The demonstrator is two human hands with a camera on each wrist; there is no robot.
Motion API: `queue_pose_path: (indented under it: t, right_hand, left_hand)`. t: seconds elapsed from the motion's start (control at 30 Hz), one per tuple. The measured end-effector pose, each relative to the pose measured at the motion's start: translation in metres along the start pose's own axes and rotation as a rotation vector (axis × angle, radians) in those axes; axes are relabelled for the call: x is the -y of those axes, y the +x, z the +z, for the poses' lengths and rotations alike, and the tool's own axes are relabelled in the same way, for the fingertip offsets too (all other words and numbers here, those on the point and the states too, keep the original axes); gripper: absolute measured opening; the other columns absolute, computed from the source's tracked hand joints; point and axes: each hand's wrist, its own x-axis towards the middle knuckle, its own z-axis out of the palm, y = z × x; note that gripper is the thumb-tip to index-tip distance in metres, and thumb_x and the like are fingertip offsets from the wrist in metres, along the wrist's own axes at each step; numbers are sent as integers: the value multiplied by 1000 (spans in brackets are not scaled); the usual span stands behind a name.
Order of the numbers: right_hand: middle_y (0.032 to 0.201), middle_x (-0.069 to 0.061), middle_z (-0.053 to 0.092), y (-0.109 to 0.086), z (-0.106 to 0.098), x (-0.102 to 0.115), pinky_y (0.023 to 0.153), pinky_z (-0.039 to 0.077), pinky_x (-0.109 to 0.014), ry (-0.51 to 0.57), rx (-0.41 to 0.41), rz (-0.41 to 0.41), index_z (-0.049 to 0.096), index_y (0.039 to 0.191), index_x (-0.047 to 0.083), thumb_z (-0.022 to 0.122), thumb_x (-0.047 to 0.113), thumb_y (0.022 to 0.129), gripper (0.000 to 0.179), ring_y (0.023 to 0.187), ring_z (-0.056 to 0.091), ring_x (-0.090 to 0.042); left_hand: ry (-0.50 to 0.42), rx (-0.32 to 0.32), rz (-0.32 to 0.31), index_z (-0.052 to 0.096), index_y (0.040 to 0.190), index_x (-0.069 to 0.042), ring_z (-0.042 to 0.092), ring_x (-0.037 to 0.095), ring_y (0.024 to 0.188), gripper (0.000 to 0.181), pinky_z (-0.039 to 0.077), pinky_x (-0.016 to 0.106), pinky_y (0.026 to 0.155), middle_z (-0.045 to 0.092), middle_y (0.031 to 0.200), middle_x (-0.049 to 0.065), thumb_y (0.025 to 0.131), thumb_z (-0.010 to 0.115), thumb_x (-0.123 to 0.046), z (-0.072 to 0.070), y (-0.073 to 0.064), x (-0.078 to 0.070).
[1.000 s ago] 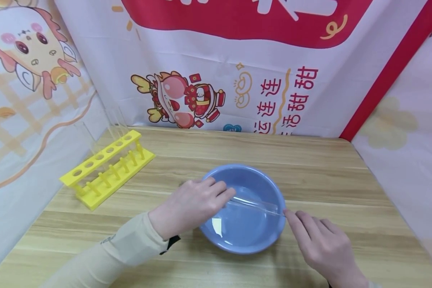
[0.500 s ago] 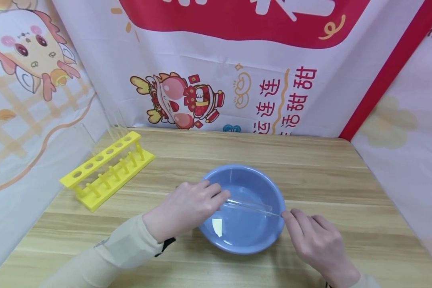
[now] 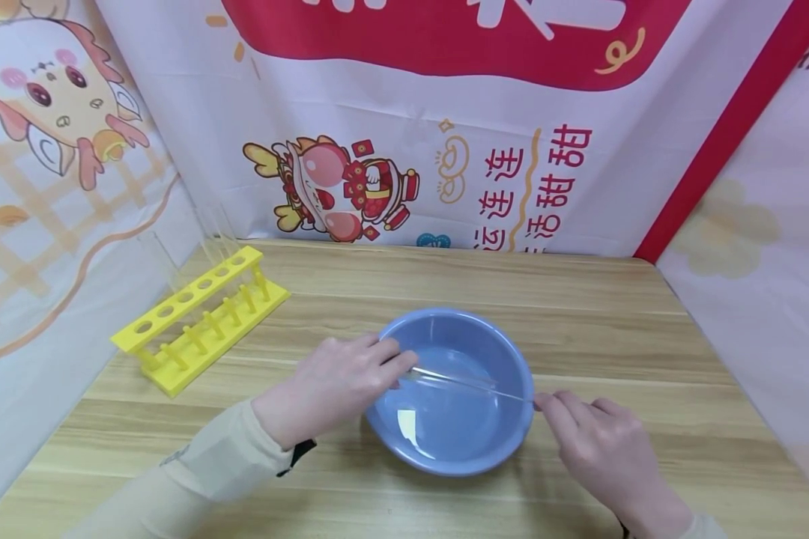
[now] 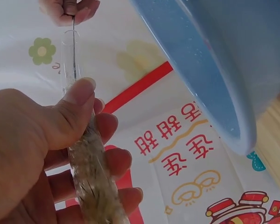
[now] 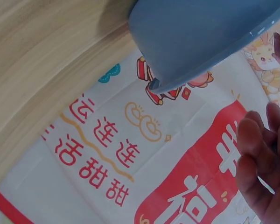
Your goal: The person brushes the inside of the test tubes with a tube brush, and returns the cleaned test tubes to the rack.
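My left hand [image 3: 340,385] grips a clear glass test tube [image 4: 66,60] over the blue basin [image 3: 445,449], its mouth toward my right hand. Inside the tube, the bristles of a test tube brush [image 4: 95,186] show through the glass below my left thumb. The brush's thin wire handle [image 4: 74,28] comes out of the mouth. My right hand [image 3: 600,449] pinches the end of that wire just off the basin's right rim. In the right wrist view, the right hand's fingers [image 5: 252,140] are curled at the frame's edge.
A yellow test tube rack [image 3: 205,299] stands at the left of the wooden table [image 3: 580,299], with several clear tubes [image 3: 216,232] at its back. Printed cloth [image 3: 404,112] hangs behind and along both sides.
My left hand has moved left with the test tube, away from my right hand, and more wire shows beyond the mouth. The right hand has barely moved; basin and rack stay put.
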Motion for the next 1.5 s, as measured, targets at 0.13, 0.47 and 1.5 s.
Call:
queue_pose_path:
  t: [0.13, 0.47, 1.5]
  right_hand:
    - [70, 1, 67, -7, -5, -3, 34, 24, -19, 80, 104, 73, 65, 85, 2, 31, -7, 87, 36, 39, 32, -8]
    - [65, 13, 59, -22, -14, -16, 36, 31, -16, 198, 216, 160, 65, 88, 14, 29, -4, 80, 41, 44, 38, -2]
    - [63, 28, 37, -43, -23, -37, 41, 27, -12, 361, 345, 257, 61, 82, 26, 59, -12, 62, 43, 54, 29, 13]
  left_hand:
    - [4, 0, -8, 67, 118, -13, 68, 15, 82, 39, 55, 21, 56, 69, 102, 3, 84, 81, -27, 1, -3, 3]
    - [39, -36, -3, 68, 114, -13, 67, 16, 82, 37, 56, 24, 57, 69, 102, 4, 84, 81, -27, 1, -7, 8]
    - [20, 8, -59, 69, 119, -14, 67, 17, 84, 42, 56, 23, 57, 69, 100, 4, 81, 84, -23, 7, -16, 24]
